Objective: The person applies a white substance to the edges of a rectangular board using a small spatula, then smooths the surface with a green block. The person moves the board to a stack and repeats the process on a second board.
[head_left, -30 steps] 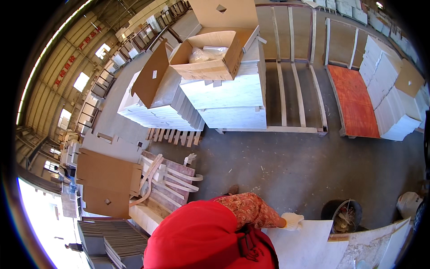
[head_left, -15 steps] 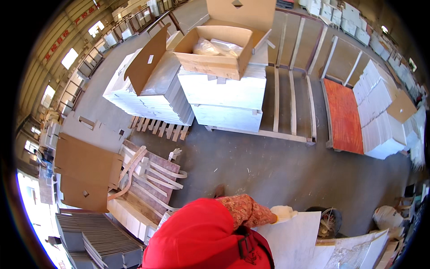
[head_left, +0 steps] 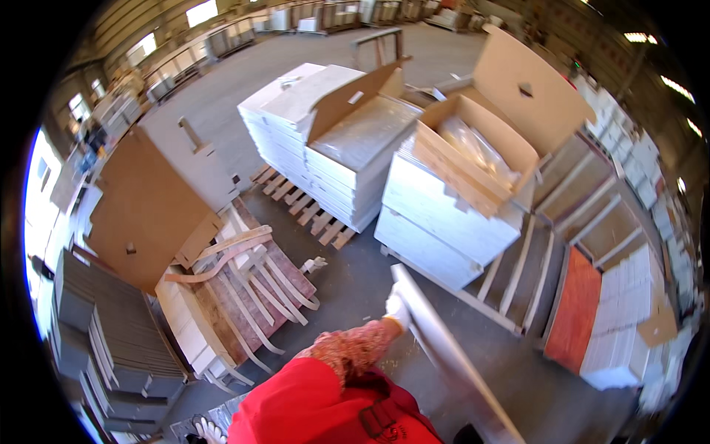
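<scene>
A gloved hand (head_left: 398, 309) — which one I cannot tell — grips the near top edge of a long pale panel (head_left: 451, 355), fingers closed around it; the panel runs toward five o'clock. The other hand is out of sight. At twelve o'clock stands an open cardboard box (head_left: 473, 152) on stacked white slabs (head_left: 444, 222) — at nine o'clock, a pallet with loose straps (head_left: 251, 277).
</scene>
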`<move>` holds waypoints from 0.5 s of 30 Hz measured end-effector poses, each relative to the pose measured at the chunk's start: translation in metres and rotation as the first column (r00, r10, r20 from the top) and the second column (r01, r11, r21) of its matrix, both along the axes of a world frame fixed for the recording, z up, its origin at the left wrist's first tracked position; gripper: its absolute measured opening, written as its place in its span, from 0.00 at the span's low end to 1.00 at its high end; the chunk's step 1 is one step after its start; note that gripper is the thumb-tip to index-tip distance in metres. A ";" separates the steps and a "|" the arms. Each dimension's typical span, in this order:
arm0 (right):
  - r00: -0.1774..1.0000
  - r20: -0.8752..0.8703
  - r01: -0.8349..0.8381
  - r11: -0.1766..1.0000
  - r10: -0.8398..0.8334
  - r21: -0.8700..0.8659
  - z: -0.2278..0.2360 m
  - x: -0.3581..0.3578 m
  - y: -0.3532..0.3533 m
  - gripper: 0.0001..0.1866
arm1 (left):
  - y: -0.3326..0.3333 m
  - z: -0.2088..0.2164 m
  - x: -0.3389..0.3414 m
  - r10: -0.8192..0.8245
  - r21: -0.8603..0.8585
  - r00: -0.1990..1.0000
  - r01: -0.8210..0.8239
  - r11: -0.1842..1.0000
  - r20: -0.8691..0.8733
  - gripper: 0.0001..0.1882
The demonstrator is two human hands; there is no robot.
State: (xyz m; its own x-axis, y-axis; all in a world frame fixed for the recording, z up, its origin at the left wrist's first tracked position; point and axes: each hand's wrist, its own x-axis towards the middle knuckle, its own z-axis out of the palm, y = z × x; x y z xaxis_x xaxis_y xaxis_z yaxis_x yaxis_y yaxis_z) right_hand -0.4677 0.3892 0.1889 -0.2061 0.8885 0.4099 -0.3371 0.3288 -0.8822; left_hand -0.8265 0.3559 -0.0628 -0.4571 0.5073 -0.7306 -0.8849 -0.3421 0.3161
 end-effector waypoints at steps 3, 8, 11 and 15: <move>0.892 -0.179 -0.409 0.910 0.414 0.067 -0.006 -0.073 0.041 0.32 | -0.136 -0.131 -0.140 -0.224 0.615 0.974 0.201 0.762 -0.041 0.29; 0.616 -0.224 -0.741 0.652 0.755 0.161 -0.017 -0.138 0.093 0.33 | -0.251 -0.066 -0.182 0.109 0.354 0.994 -0.097 0.930 -0.015 0.27; 0.436 -0.331 -0.857 0.498 0.837 0.131 -0.034 -0.203 0.121 0.34 | -0.298 0.019 -0.188 0.277 0.657 0.961 -0.197 0.728 -0.018 0.28; 0.783 -0.399 -0.603 0.740 0.478 -0.297 0.022 -0.367 0.094 0.35 | -0.321 0.096 -0.191 0.519 0.515 0.831 -0.360 0.778 -0.202 0.25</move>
State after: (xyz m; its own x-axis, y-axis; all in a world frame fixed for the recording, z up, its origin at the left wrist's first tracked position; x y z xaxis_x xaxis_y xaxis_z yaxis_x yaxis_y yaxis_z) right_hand -0.8352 0.4837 0.2108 -0.6345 0.7532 0.1736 -0.5973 -0.3352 -0.7286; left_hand -1.0173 0.0353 0.0334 -0.8725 0.4167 -0.2552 -0.4778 -0.8371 0.2665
